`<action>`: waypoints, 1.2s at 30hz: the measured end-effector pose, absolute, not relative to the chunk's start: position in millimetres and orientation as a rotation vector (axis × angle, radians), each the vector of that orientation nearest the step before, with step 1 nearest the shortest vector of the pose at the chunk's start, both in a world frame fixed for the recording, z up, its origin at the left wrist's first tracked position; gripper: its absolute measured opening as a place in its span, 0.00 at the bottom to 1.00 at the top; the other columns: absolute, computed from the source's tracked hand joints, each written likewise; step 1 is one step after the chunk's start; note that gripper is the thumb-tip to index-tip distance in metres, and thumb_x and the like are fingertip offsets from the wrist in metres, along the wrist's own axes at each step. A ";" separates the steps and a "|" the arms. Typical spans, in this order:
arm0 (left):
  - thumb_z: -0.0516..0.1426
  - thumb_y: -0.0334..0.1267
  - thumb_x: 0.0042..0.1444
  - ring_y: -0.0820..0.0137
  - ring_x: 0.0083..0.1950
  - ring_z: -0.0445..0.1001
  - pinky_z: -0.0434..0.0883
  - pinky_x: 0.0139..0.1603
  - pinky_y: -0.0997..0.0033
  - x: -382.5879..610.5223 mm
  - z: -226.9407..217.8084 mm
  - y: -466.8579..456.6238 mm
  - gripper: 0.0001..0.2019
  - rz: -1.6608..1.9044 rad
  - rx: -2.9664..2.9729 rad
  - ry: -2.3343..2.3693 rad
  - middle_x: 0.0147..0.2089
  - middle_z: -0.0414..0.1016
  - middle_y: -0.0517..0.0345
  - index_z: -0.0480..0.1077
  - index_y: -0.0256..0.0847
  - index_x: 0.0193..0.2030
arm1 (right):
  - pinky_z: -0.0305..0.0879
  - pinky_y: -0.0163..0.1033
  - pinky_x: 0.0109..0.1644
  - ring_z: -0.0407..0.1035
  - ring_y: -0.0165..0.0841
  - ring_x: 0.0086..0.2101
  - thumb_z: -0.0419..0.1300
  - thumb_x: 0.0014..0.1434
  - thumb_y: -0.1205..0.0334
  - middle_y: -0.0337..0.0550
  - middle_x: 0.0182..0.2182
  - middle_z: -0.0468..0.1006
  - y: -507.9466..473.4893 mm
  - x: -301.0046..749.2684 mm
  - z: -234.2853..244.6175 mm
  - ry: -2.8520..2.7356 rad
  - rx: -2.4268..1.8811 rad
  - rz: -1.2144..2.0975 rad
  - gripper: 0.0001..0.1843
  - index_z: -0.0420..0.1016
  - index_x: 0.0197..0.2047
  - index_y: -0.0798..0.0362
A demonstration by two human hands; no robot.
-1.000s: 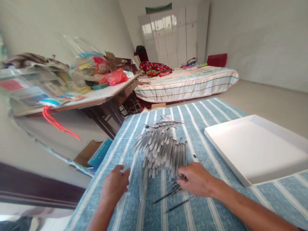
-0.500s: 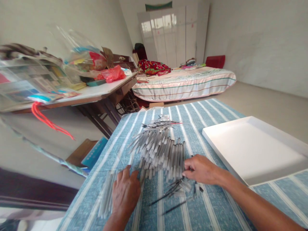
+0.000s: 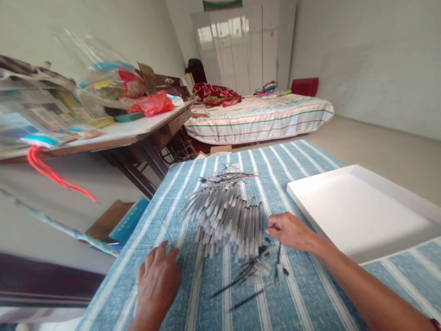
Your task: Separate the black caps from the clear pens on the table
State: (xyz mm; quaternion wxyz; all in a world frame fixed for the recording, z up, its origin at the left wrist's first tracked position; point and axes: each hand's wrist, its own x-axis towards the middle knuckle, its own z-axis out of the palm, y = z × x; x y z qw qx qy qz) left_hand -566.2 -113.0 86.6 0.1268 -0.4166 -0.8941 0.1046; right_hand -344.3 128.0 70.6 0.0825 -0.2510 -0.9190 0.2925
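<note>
Your pens point(image 3: 225, 216) lie massed ahead, between your hands, so much looks gathered; dark refills point(image 3: 246, 300) and small clear pieces point(image 3: 263, 267), nearer you and beside your right hand point(image 3: 289, 230), remain loose. Its fingers are bunched; your left hand point(image 3: 158, 279) is palm down, fingers bent. Whether either grips anything, you cannot tell here. Left of it runs the table edge point(image 3: 119, 264); beyond your right forearm sits a white tray point(image 3: 361, 216). Striped cloth point(image 3: 193, 287) gives room between your hands.

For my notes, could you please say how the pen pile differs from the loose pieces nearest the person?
The pen pile is large and packed; the loose pieces are fewer and scattered. The pile looks mostly grey; the loose pieces, black and translucent. Both lie on striped cloth.
</note>
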 end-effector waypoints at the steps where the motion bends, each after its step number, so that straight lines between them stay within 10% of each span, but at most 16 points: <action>1: 0.45 0.29 0.54 0.51 0.53 0.61 0.64 0.45 0.55 -563.3 86.3 -109.6 0.17 0.248 -1.219 -2.586 0.55 0.63 0.43 0.71 0.38 0.43 | 0.48 0.30 0.25 0.62 0.26 0.23 0.54 0.53 0.60 0.36 0.19 0.70 126.3 -345.4 69.8 -2.743 -0.752 0.868 0.10 0.72 0.25 0.54; 10: 0.49 0.34 0.55 0.62 0.43 0.66 0.63 0.47 0.64 -497.1 92.5 -50.6 0.09 -0.704 -1.720 -2.339 0.40 0.71 0.50 0.70 0.40 0.36 | 0.47 0.32 0.26 0.67 0.30 0.25 0.52 0.55 0.54 0.39 0.22 0.74 104.8 -360.1 60.2 -2.787 -0.933 0.679 0.13 0.73 0.30 0.51; 27: 0.57 0.26 0.35 0.56 0.39 0.67 0.60 0.41 0.62 -457.5 72.9 52.8 0.12 -1.143 -1.608 -2.652 0.23 0.64 0.53 0.57 0.42 0.12 | 0.49 0.27 0.20 0.58 0.23 0.17 0.57 0.46 0.65 0.31 0.13 0.63 129.9 -346.1 63.5 -2.732 -0.565 1.320 0.08 0.71 0.19 0.56; 36: 0.54 0.30 0.44 0.64 0.31 0.69 0.61 0.36 0.67 -465.2 88.3 34.7 0.09 -1.217 -1.593 -2.708 0.20 0.63 0.60 0.59 0.42 0.17 | 0.49 0.25 0.14 0.56 0.21 0.13 0.57 0.50 0.59 0.29 0.14 0.63 131.3 -348.2 69.3 -2.393 -0.702 1.639 0.08 0.65 0.29 0.55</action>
